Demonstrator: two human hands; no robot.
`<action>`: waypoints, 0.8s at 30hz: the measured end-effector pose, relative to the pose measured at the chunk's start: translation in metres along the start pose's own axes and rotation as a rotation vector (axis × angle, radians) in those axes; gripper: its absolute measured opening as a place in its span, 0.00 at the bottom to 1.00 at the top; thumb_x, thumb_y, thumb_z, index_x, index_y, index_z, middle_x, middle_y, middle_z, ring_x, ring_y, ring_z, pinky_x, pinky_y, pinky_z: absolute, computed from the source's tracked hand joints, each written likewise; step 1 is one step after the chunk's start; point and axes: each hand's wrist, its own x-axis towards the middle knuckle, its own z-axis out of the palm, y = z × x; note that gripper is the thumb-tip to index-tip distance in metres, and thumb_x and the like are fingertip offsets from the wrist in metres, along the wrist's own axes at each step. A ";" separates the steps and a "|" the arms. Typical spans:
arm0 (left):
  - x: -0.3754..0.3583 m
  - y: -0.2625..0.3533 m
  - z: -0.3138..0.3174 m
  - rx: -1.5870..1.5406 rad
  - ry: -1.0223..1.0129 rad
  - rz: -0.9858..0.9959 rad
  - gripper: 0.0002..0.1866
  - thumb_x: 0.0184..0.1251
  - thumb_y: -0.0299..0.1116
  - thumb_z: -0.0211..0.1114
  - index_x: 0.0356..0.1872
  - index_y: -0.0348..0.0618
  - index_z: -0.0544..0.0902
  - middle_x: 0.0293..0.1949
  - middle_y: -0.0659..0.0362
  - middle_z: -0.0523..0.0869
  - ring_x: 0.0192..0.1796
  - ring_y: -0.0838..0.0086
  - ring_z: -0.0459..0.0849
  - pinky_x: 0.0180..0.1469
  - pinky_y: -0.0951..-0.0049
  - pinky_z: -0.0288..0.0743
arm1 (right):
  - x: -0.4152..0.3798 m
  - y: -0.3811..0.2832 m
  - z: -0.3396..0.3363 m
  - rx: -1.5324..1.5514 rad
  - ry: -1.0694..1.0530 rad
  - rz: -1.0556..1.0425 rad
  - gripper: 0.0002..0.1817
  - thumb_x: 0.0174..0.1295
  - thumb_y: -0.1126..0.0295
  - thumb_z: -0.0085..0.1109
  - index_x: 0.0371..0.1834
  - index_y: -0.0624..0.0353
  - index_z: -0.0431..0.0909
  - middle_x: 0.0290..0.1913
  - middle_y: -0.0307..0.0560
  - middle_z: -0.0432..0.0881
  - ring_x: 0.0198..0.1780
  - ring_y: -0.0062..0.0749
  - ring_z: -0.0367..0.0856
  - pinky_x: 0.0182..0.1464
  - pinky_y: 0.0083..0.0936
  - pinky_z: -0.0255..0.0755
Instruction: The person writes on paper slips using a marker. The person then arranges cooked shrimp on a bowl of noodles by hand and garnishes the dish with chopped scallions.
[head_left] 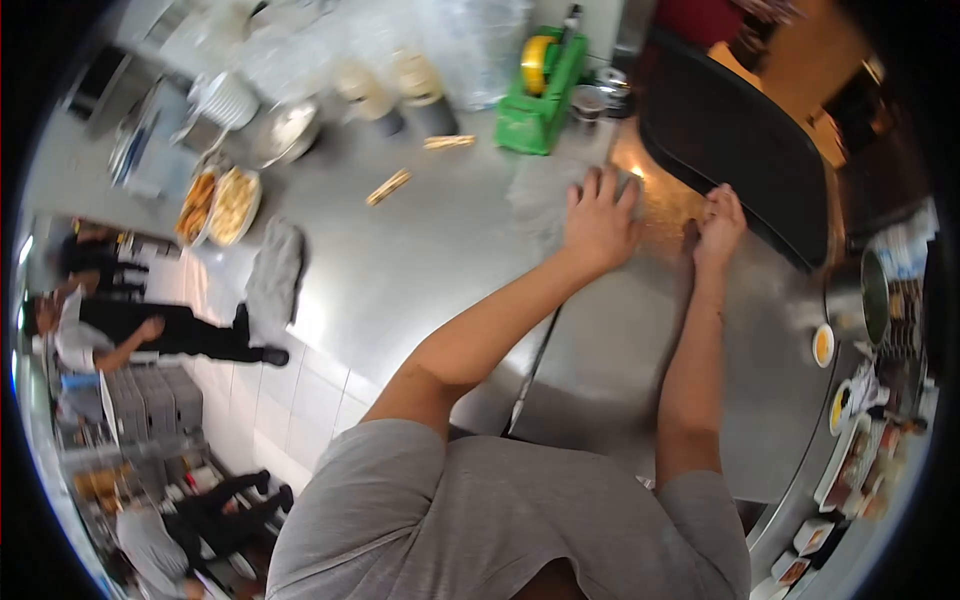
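Observation:
My left hand (pixel 602 222) lies with its fingers spread on a crumpled grey cloth (pixel 540 200), which is blurred on the steel counter (pixel 450 270). To its right, my right hand (pixel 720 228) has its fingers bent round the near edge of a large black tray (pixel 735 130). Wet, shiny metal shows between the two hands. Behind my left hand stands a green tape dispenser (pixel 535 105) with a yellow roll. Two small bundles of sticks, one nearer (pixel 388 187) and one farther (pixel 449 142), rest on the counter to the left.
Squeeze bottles (pixel 420 90), a metal bowl (pixel 288 132), and containers of fried food (pixel 235 205) stand at the back left. A folded grey cloth (pixel 276 270) lies at the left edge. A pot (pixel 860 295) and small dishes line the right. People (pixel 170 325) stand beyond the counter.

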 end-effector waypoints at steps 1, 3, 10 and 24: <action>-0.021 -0.013 -0.003 0.024 0.002 0.055 0.24 0.66 0.45 0.51 0.60 0.46 0.68 0.64 0.48 0.64 0.65 0.55 0.62 0.58 0.49 0.59 | 0.001 0.003 0.000 -0.042 0.016 -0.022 0.15 0.68 0.63 0.48 0.23 0.53 0.70 0.21 0.28 0.65 0.20 0.09 0.57 0.20 0.12 0.48; -0.058 -0.036 -0.010 0.079 0.009 0.172 0.28 0.67 0.47 0.50 0.65 0.49 0.63 0.67 0.48 0.61 0.68 0.53 0.59 0.60 0.50 0.59 | -0.004 0.003 0.005 0.012 0.016 -0.064 0.15 0.68 0.63 0.47 0.23 0.53 0.70 0.20 0.28 0.64 0.20 0.10 0.56 0.21 0.13 0.48; -0.161 -0.055 -0.058 0.049 -0.033 0.194 0.29 0.67 0.48 0.49 0.67 0.51 0.60 0.68 0.50 0.59 0.70 0.55 0.57 0.62 0.49 0.58 | -0.001 0.028 -0.002 -0.277 -0.107 -0.366 0.15 0.70 0.62 0.44 0.26 0.57 0.71 0.22 0.29 0.62 0.22 0.13 0.57 0.23 0.14 0.52; -0.264 -0.257 -0.188 0.416 0.224 -0.508 0.23 0.61 0.44 0.56 0.57 0.52 0.73 0.64 0.50 0.65 0.64 0.54 0.62 0.54 0.50 0.61 | -0.137 -0.007 -0.045 -0.262 0.029 -0.077 0.14 0.68 0.62 0.49 0.29 0.60 0.74 0.19 0.30 0.63 0.20 0.15 0.55 0.24 0.16 0.52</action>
